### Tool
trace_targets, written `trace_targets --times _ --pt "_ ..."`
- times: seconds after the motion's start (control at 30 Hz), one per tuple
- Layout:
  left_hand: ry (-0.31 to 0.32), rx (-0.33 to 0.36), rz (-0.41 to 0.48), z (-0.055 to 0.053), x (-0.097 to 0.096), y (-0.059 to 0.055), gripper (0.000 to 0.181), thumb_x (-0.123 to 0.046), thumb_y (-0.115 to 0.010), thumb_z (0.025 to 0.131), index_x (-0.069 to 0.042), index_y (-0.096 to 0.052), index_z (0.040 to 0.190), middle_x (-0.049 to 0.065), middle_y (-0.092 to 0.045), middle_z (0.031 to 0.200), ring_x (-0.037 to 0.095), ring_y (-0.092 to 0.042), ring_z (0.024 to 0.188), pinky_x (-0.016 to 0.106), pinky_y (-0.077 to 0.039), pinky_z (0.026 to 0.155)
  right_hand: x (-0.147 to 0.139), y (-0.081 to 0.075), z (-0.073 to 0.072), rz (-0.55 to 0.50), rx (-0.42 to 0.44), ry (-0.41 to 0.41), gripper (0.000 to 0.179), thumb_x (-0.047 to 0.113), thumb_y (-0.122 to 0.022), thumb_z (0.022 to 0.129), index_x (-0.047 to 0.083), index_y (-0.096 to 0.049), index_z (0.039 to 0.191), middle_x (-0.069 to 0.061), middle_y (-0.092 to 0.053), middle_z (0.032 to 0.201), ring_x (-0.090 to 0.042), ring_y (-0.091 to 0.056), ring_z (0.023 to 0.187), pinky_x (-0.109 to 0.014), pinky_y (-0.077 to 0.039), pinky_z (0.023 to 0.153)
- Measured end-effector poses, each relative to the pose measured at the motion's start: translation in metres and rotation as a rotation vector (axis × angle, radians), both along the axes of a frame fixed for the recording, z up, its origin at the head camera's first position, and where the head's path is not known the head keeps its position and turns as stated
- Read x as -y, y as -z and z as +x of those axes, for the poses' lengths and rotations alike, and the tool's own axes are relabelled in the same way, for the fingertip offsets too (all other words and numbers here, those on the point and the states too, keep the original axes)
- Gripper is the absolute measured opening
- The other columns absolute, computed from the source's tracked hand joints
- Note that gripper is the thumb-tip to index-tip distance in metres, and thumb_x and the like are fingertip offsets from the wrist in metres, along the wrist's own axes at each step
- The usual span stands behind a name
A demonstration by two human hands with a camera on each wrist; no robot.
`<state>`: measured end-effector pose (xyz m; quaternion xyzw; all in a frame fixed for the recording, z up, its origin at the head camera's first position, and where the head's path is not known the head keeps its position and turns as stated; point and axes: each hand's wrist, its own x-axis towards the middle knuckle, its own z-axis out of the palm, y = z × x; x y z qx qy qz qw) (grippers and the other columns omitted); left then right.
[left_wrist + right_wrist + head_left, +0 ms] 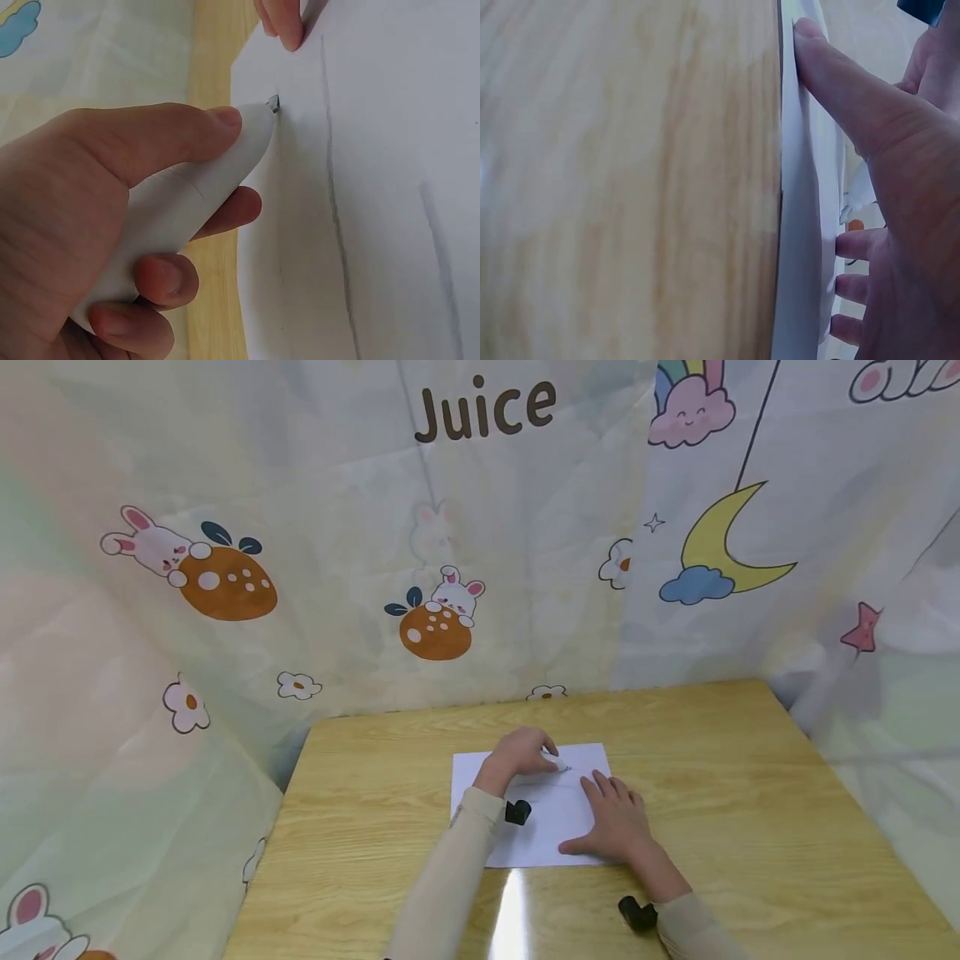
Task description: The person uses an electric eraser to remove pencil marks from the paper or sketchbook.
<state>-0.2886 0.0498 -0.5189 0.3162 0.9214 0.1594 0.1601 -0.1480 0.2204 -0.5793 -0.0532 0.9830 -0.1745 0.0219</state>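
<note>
My left hand grips a white utility knife with a small metal tip, the thumb along its top and the fingers curled beneath. In the left wrist view the tip touches or hovers just above a white sheet of paper; I cannot tell which. Grey lines run along the sheet; whether they are cuts or marks is unclear. My right hand rests spread on the sheet's right side, its thumb at the near edge. Its fingertips show at the top of the left wrist view.
The paper lies on a light wooden table, near its middle. Black wrist devices sit by both forearms. Behind the table hangs a printed cloth with rabbits, oranges and a moon.
</note>
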Motion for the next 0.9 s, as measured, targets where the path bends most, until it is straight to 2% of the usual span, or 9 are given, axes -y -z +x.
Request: trace_targets --times 0.13,0.23,0.33,0.5,0.6,0.7,0.9 --pt "0.006 0.026 0.000 0.0010 0.0025 0.0015 0.021 -0.035 -0.078 0.083 -0.023 -0.078 0.101 -0.013 -0.067 0.104 0.005 -0.058 0.094 0.025 -0.048 0.077 0.0022 -0.0005 0.0021 -0.008 0.018 -0.001 0.129 0.086 -0.069 0.051 0.003 -0.041 0.145 -0.024 -0.030 0.151 -0.049 -0.027 0.133 -0.071 -0.020 0.098" --pt "-0.017 0.035 0.006 0.0015 0.0049 0.0026 0.021 -0.033 -0.079 0.082 -0.023 -0.078 0.101 -0.013 -0.067 0.103 0.005 -0.058 0.095 0.025 -0.048 0.078 0.0028 0.0009 0.0027 -0.006 0.020 0.003 0.128 0.086 -0.068 0.052 0.003 -0.040 0.146 -0.024 -0.028 0.152 -0.048 -0.026 0.134 -0.070 -0.021 0.099" --pt "-0.019 0.014 0.025 0.0005 0.0039 0.0028 0.020 -0.032 -0.079 0.082 -0.023 -0.078 0.101 -0.013 -0.068 0.103 0.005 -0.058 0.096 0.025 -0.048 0.079 0.0024 0.0013 0.0018 -0.010 0.000 0.006 0.127 0.085 -0.069 0.052 0.004 -0.040 0.146 -0.023 -0.028 0.152 -0.048 -0.025 0.135 -0.070 -0.021 0.098" --pt "0.014 0.015 0.039 -0.0019 -0.0016 -0.0019 0.023 -0.035 -0.077 0.083 -0.023 -0.077 0.103 -0.012 -0.067 0.107 0.006 -0.058 0.096 0.025 -0.048 0.077 0.0003 -0.0021 -0.0016 -0.005 -0.016 0.005 0.128 0.085 -0.069 0.051 0.003 -0.042 0.145 -0.024 -0.030 0.151 -0.048 -0.027 0.133 -0.070 -0.021 0.098" --pt "-0.012 0.016 0.019 -0.0010 -0.0018 -0.0015 0.023 -0.035 -0.077 0.083 -0.024 -0.077 0.103 -0.013 -0.067 0.108 0.006 -0.058 0.099 0.026 -0.048 0.079 -0.0006 -0.0012 -0.0013 -0.001 -0.009 0.006 0.128 0.086 -0.068 0.051 0.003 -0.041 0.145 -0.023 -0.029 0.152 -0.048 -0.026 0.134 -0.070 -0.021 0.098" --pt "-0.036 -0.012 0.007 -0.0010 -0.0008 0.0012 0.021 -0.035 -0.077 0.083 -0.025 -0.077 0.102 -0.013 -0.067 0.107 0.007 -0.058 0.101 0.027 -0.048 0.081 -0.0015 -0.0003 -0.0017 0.004 -0.005 0.012 0.128 0.086 -0.068 0.052 0.004 -0.040 0.146 -0.023 -0.028 0.152 -0.047 -0.025 0.135 -0.069 -0.022 0.098" --pt "0.002 -0.035 0.021 0.0015 -0.0048 0.0036 0.022 -0.034 -0.076 0.084 -0.023 -0.077 0.104 -0.012 -0.068 0.105 0.008 -0.060 0.101 0.027 -0.048 0.081 -0.0006 -0.0006 -0.0014 -0.002 -0.001 0.007 0.128 0.085 -0.070 0.052 0.004 -0.041 0.146 -0.023 -0.029 0.152 -0.047 -0.026 0.134 -0.069 -0.022 0.098"
